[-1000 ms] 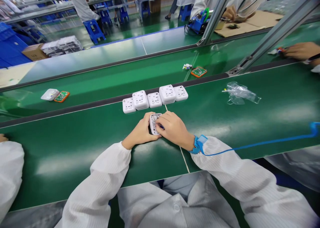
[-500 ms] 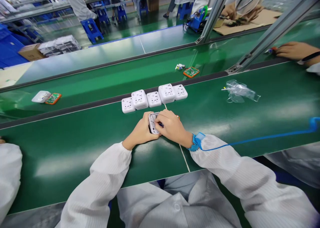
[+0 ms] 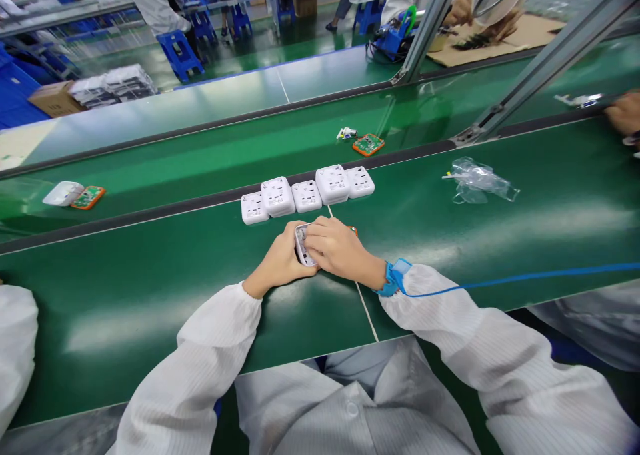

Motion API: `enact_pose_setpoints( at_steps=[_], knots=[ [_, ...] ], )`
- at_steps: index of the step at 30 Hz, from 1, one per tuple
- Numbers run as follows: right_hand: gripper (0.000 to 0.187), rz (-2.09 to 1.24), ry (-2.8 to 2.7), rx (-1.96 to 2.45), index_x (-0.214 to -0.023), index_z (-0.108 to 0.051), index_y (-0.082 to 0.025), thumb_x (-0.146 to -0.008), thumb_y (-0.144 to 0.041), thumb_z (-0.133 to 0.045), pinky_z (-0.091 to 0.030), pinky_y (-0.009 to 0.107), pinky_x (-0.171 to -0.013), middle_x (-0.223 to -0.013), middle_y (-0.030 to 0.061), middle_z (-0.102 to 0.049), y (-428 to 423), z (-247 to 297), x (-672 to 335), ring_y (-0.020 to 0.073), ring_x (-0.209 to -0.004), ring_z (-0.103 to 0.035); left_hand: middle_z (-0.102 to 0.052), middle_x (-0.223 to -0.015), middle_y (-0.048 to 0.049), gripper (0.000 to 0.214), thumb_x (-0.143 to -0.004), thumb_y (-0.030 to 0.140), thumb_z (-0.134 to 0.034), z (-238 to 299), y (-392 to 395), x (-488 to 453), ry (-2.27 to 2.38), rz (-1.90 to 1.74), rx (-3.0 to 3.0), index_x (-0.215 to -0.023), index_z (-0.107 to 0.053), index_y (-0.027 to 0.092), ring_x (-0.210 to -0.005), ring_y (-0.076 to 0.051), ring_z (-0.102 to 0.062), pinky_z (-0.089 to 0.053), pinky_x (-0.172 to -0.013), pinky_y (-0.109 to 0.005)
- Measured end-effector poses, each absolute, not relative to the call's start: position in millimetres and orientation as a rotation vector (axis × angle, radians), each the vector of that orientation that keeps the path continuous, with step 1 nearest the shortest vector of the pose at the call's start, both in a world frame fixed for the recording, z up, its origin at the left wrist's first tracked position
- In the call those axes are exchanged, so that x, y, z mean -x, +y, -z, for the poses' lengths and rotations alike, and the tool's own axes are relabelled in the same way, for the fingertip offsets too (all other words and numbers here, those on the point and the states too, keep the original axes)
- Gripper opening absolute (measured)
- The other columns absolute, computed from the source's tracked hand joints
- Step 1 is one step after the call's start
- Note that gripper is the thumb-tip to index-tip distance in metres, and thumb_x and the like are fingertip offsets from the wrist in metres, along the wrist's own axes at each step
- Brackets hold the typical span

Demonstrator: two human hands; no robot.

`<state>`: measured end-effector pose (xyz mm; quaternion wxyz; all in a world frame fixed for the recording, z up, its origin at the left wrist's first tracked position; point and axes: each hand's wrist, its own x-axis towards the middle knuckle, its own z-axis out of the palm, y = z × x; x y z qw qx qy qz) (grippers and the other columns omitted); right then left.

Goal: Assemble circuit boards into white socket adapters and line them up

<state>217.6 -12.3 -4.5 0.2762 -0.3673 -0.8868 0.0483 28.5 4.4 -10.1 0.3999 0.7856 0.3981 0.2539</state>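
A white plastic housing [image 3: 301,237] with its open inner side up is gripped at its left edge by my left hand [image 3: 280,258]. Over the housing bends my right hand [image 3: 340,247], its fingers pinched together and reaching inside; whatever they hold is hidden. A blue wrist strap [image 3: 393,278] with a cord circles my right wrist. Just behind the right hand peeks an orange-edged part [image 3: 354,230], mostly covered. Beyond my hands stands a row of several white housings [image 3: 307,196], some of them stacked.
Along the green belt [image 3: 200,162] lie an orange-framed circuit board [image 3: 369,144], another board [image 3: 89,197] and a white cover [image 3: 63,193]. Clear plastic bags [image 3: 480,180] rest on the bench at right. A metal post [image 3: 540,62] slants above the belt. A co-worker's hand [image 3: 625,115] is at far right.
My right fingers have dipped deeper into the housing, and the small dark thing seen at their tips is now hidden. Boards on the belt have shifted left. The co-worker's hand at right has drawn away rightward.
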Motion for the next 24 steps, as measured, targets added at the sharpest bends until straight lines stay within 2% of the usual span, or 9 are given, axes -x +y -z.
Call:
enact_pose_setpoints(
  at_steps=[3, 5, 8, 10, 13, 15, 20, 24],
  knots=[
    [0.007, -0.243, -2.36, 0.964, -0.098, -0.067, -0.017, -0.099, -0.016, -0.06, -0.043, 0.039, -0.083, -0.104, 0.0082, -0.066, -12.7, 3.2, -230.9, 0.0249, -0.094, -0.051, -0.065, -0.113, -0.006, 0.079, -0.067, 0.035, -0.085, 7.4, 4.5, -26.4, 1.007, -0.632, -1.991, -0.132, -0.043, 0.021, -0.091, -0.023, -0.065, -0.053, -0.077, -0.033],
    [0.01, -0.281, -2.357, 1.002, -0.105, -0.066, -0.016, -0.096, -0.021, -0.069, -0.045, 0.041, -0.087, -0.107, 0.01, -0.064, -14.0, 3.4, -240.6, 0.0265, -0.098, -0.051, -0.064, -0.117, -0.0066, 0.08, -0.068, 0.037, -0.085, 5.4, 4.5, -25.5, 1.007, -0.631, -1.989, -0.134, -0.043, 0.021, -0.093, -0.022, -0.065, -0.054, -0.079, -0.033],
    [0.01, -0.257, -2.421, 1.068, -0.099, -0.066, -0.015, -0.096, -0.023, -0.071, -0.046, 0.039, -0.081, -0.098, 0.0092, -0.063, -16.2, 5.9, -250.1, 0.0257, -0.092, -0.052, -0.064, -0.121, -0.0068, 0.083, -0.066, 0.037, -0.087, 3.8, 4.7, -24.9, 1.002, -0.625, -1.977, -0.135, -0.044, 0.022, -0.094, -0.022, -0.065, -0.054, -0.079, -0.033],
    [0.008, -0.115, -2.493, 1.075, -0.096, -0.066, -0.014, -0.1, -0.02, -0.064, -0.044, 0.039, -0.078, -0.096, 0.0097, -0.063, -17.6, 8.2, -251.2, 0.0257, -0.09, -0.051, -0.064, -0.121, -0.0067, 0.084, -0.065, 0.037, -0.087, 3.8, 4.9, -24.6, 1.003, -0.628, -1.963, -0.135, -0.045, 0.021, -0.094, -0.022, -0.065, -0.055, -0.079, -0.032],
    [0.021, 0.204, -2.571, 1.073, -0.095, -0.068, -0.012, -0.103, -0.011, -0.049, -0.041, 0.039, -0.077, -0.097, 0.0124, -0.063, -19.6, 10.6, -247.3, 0.0273, -0.09, -0.05, -0.065, -0.121, -0.0067, 0.082, -0.064, 0.036, -0.087, 4.4, 5.1, -24.4, 1.011, -0.649, -1.945, -0.135, -0.046, 0.021, -0.095, -0.022, -0.066, -0.056, -0.079, -0.032],
    [0.025, 0.338, -2.59, 1.049, -0.093, -0.069, -0.011, -0.102, -0.006, -0.046, -0.039, 0.04, -0.076, -0.094, 0.0129, -0.063, -20.9, 11.3, -243.7, 0.0275, -0.088, -0.049, -0.066, -0.119, -0.0061, 0.082, -0.064, 0.034, -0.086, 4.7, 5.2, -24.6, 1.018, -0.663, -1.942, -0.134, -0.047, 0.021, -0.094, -0.022, -0.066, -0.056, -0.078, -0.032],
    [0.028, 0.438, -2.57, 1.064, -0.086, -0.069, -0.013, -0.101, -0.006, -0.046, -0.036, 0.04, -0.071, -0.086, 0.0121, -0.061, -25.1, 12.1, -235.8, 0.0276, -0.083, -0.048, -0.068, -0.109, -0.0038, 0.08, -0.064, 0.034, -0.086, 4.6, 4.4, -26.5, 1.061, -0.652, -1.981, -0.133, -0.047, 0.021, -0.085, -0.02, -0.066, -0.054, -0.074, -0.031],
    [0.023, 0.424, -2.521, 1.139, -0.085, -0.069, -0.014, -0.098, -0.006, -0.052, -0.035, 0.041, -0.07, -0.085, 0.0112, -0.063, -24.6, 12.7, -231.1, 0.0274, -0.083, -0.049, -0.067, -0.108, -0.0039, 0.078, -0.065, 0.033, -0.083, 4.3, 4.7, -27.6, 1.041, -0.654, -2.025, -0.133, -0.046, 0.021, -0.083, -0.02, -0.065, -0.052, -0.072, -0.031]
  ],
)
